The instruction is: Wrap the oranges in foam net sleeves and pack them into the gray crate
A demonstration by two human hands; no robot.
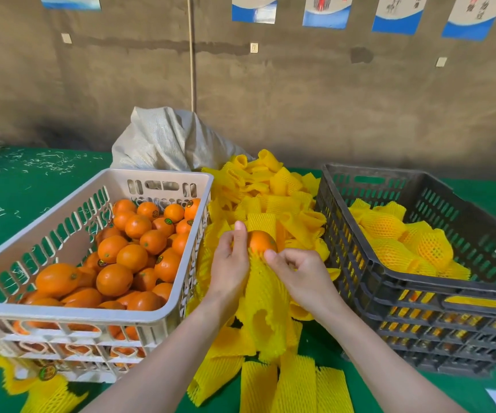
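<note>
Both hands, left (230,260) and right (297,272), tight on foam sleeve (266,296), seemingly partway over orange (260,241).

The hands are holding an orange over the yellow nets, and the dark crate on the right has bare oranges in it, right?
Not quite. In the head view the dark crate holds wrapped oranges, each in a yellow net. The bare oranges sit in the pale crate. The left hand and right hand do hold an orange over the yellow nets.

Bright, even diffuse light, soft shadows. Heavy wide-angle bowing at edges; yellow foam net sleeves (48,393) bottom-left smeared, centre sharp.
</note>
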